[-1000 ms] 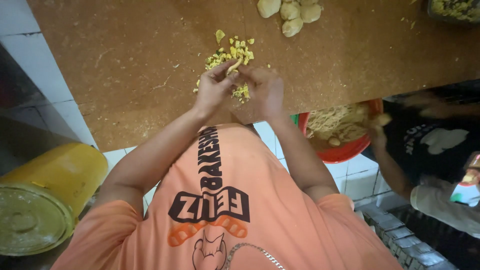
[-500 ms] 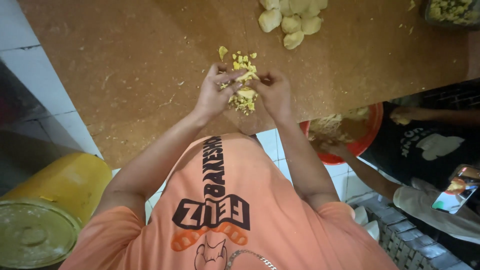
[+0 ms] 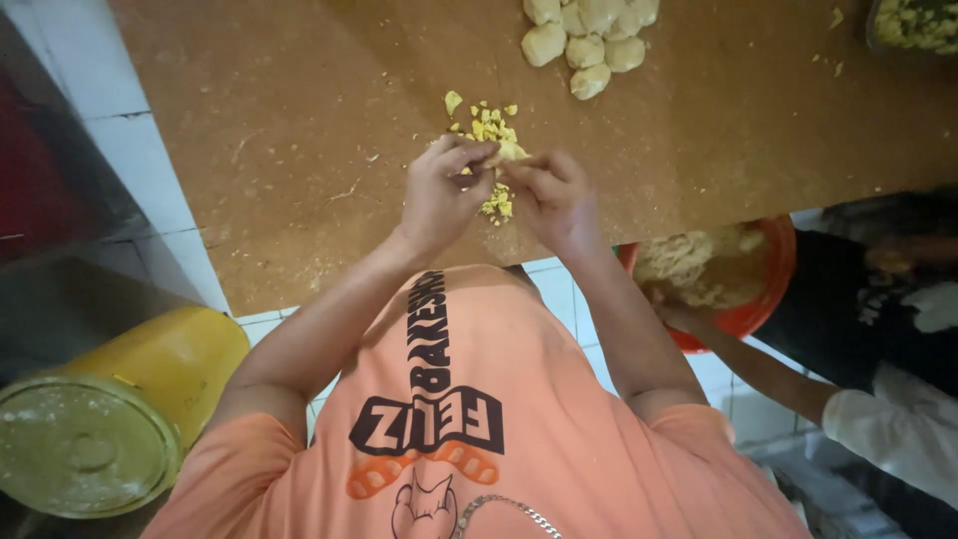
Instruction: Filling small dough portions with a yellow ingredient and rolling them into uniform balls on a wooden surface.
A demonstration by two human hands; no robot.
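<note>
Both my hands meet over the brown board table (image 3: 299,150). My left hand (image 3: 444,195) and my right hand (image 3: 554,200) pinch a small pale lump of dough (image 3: 511,152) between their fingertips. Yellow crumbly bits of filling (image 3: 489,125) lie scattered on the table just beyond my fingers, and more show under my hands. A cluster of several pale dough balls (image 3: 589,45) sits farther away on the table.
A yellow lidded bucket (image 3: 110,419) stands on the floor at lower left. A red bowl of dough (image 3: 714,274) sits below the table edge at right, with another person's arm (image 3: 768,374) reaching towards it. A tray of yellow filling (image 3: 913,25) is at the top right.
My hands have stayed together over the yellow bits, working the dough lump between the fingers. The other person's arm now reaches towards the red bowl from lower down.
</note>
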